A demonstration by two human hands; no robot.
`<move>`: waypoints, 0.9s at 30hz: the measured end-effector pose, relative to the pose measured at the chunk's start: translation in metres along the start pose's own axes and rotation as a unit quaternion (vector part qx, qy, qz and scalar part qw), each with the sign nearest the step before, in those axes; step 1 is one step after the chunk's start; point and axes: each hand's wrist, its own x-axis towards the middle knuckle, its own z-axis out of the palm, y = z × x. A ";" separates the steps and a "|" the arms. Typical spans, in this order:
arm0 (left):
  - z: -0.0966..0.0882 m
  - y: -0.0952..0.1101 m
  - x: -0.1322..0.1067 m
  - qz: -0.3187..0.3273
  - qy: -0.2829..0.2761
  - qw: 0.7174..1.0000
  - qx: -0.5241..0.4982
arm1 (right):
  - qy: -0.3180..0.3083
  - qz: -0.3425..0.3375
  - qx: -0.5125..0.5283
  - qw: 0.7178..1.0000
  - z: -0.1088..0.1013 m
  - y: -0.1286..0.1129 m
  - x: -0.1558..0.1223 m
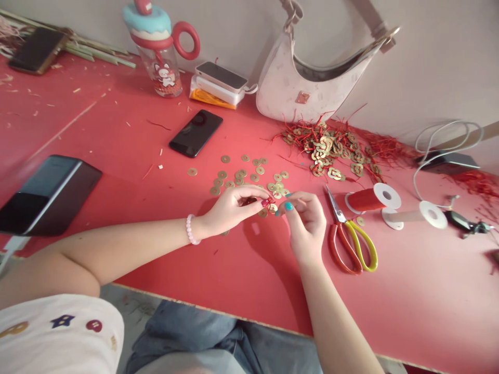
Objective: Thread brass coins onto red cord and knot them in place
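The left hand (234, 209) pinches red cord (272, 199) at its fingertips, the cord's long axis unclear, while the right hand (307, 221), fingers curled and their hold impossible to tell, is just right of it, with gold-coloured coins (239, 180) beyond both.

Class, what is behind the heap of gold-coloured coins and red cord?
A pale pink curved handbag against a grey wall; red cords hide part of its lower edge.

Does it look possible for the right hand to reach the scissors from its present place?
Probably yes: the scissors lie just beside the right hand, uncovered, and no object stands between them. The red spool is close to the scissors, but not over them.
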 end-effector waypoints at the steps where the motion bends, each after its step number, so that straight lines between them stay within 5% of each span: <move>1: 0.000 0.000 0.000 -0.005 0.004 1.000 0.001 | -0.020 -0.012 -0.030 0.999 -0.001 -0.001 0.000; 6: 0.000 0.000 0.000 -0.012 0.001 1.000 -0.026 | -0.087 -0.039 -0.191 0.977 0.000 -0.003 0.001; 10: 0.001 0.001 0.000 0.001 -0.004 1.000 -0.030 | -0.104 -0.026 -0.215 0.971 0.005 -0.001 0.002; 16: 0.000 0.002 -0.001 0.008 -0.002 1.000 0.002 | -0.123 0.006 -0.159 0.980 0.008 -0.001 0.002; 27: -0.002 -0.008 0.003 -0.007 0.112 0.994 0.014 | -0.193 0.041 -0.016 0.980 -0.005 0.002 0.003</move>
